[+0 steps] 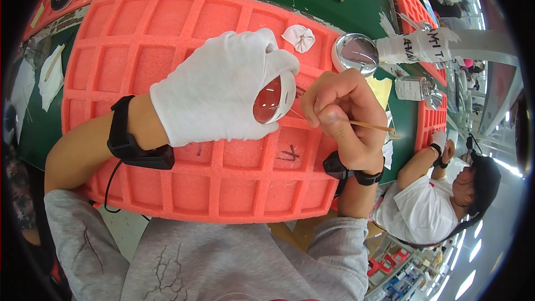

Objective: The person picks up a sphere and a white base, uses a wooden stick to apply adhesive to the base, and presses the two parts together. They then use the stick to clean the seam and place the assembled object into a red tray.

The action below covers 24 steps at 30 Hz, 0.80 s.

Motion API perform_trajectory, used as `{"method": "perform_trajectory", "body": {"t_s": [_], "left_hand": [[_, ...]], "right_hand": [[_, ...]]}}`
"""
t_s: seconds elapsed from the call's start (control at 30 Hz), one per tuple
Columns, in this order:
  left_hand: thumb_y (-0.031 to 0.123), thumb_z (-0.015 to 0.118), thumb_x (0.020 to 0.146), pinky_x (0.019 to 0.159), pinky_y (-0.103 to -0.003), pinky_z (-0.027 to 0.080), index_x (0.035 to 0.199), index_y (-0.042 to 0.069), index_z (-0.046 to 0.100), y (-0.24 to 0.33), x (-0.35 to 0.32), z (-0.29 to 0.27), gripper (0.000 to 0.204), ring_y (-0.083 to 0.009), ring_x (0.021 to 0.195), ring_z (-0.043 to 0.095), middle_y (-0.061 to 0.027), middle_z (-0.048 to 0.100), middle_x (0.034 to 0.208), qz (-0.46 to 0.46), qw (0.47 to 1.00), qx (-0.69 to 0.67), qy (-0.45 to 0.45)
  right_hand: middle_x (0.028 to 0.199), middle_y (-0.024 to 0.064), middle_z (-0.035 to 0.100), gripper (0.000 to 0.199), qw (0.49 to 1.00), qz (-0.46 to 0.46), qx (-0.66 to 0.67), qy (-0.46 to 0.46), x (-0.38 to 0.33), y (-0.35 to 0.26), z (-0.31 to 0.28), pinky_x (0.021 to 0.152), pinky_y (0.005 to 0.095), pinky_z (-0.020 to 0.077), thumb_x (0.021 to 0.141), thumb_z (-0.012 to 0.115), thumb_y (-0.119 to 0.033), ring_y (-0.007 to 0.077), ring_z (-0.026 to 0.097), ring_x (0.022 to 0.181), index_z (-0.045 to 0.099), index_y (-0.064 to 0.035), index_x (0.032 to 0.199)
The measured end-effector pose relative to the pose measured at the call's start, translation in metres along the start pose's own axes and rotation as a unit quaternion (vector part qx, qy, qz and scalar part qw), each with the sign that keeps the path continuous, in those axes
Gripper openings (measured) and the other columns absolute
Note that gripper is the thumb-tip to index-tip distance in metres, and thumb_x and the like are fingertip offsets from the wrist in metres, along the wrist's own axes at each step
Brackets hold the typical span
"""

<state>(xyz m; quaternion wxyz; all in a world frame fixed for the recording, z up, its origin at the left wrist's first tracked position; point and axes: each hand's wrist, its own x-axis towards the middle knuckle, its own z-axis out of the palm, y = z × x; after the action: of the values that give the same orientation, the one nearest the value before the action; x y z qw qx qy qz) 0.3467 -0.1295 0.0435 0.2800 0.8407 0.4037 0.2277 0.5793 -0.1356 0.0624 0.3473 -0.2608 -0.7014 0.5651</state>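
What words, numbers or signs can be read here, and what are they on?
I won't copy the writing, but here is where it stands:
White wrapping around the pale arm: bold black lettering.
Red foam tray: a dark handwritten mark in one compartment; a fainter one to its left is unclear.
Clear bottle: print too small to read.
Round lens in the gloved left hand: no lettering visible.

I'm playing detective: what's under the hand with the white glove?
The pink foam tray is under the gloved left hand. Compartments directly beneath are covered, so I can't see inside them.
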Motion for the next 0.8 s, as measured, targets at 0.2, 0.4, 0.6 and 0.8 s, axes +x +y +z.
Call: {"method": "perform_trajectory", "body": {"t_s": [0.2, 0.4, 0.6, 0.8], "left_hand": [[0.016, 0.087, 0.068, 0.084, -0.042, 0.051, 0.117, 0.013, 0.063, -0.008, 0.001, 0.002, 0.055, -0.0312, 0.099, 0.060, -0.0095, 0.060, 0.107, 0.033, 0.999, -0.027, -0.009], [0.013, 0.089, 0.066, 0.089, -0.040, 0.051, 0.122, 0.012, 0.063, -0.024, 0.004, 0.006, 0.062, -0.0302, 0.104, 0.060, -0.0094, 0.060, 0.112, 0.110, 0.987, -0.114, -0.002], [0.012, 0.089, 0.066, 0.091, -0.040, 0.051, 0.124, 0.011, 0.062, -0.024, 0.002, 0.009, 0.063, -0.0299, 0.107, 0.059, -0.0095, 0.061, 0.116, 0.108, 0.988, -0.110, -0.006], [0.013, 0.087, 0.067, 0.090, -0.040, 0.051, 0.121, 0.010, 0.062, -0.023, 0.004, 0.007, 0.060, -0.0302, 0.106, 0.060, -0.0090, 0.061, 0.117, 0.100, 0.988, -0.116, -0.009]], "right_hand": [[0.087, 0.0098, 0.055, 0.012, 1.000, 0.015, -0.003, -0.014, -0.002, -0.005, -0.001, 0.067, 0.0295, 0.0432, 0.103, 0.057, -0.009, 0.0147, 0.053, 0.073, 0.050, 0.0002, 0.103], [0.091, 0.0125, 0.058, 0.008, 0.997, 0.037, -0.018, -0.071, 0.000, 0.004, -0.008, 0.068, 0.0301, 0.0451, 0.103, 0.055, -0.005, 0.0155, 0.054, 0.075, 0.051, 0.0016, 0.105], [0.093, 0.0138, 0.060, 0.007, 0.995, 0.050, -0.015, -0.083, 0.000, 0.008, -0.013, 0.070, 0.0304, 0.0465, 0.102, 0.055, -0.003, 0.0157, 0.055, 0.076, 0.051, 0.0018, 0.106], [0.095, 0.0156, 0.061, 0.011, 0.998, -0.009, -0.023, -0.060, 0.001, 0.015, -0.010, 0.070, 0.0295, 0.0484, 0.102, 0.058, -0.003, 0.0163, 0.056, 0.076, 0.051, 0.0019, 0.111]]}}
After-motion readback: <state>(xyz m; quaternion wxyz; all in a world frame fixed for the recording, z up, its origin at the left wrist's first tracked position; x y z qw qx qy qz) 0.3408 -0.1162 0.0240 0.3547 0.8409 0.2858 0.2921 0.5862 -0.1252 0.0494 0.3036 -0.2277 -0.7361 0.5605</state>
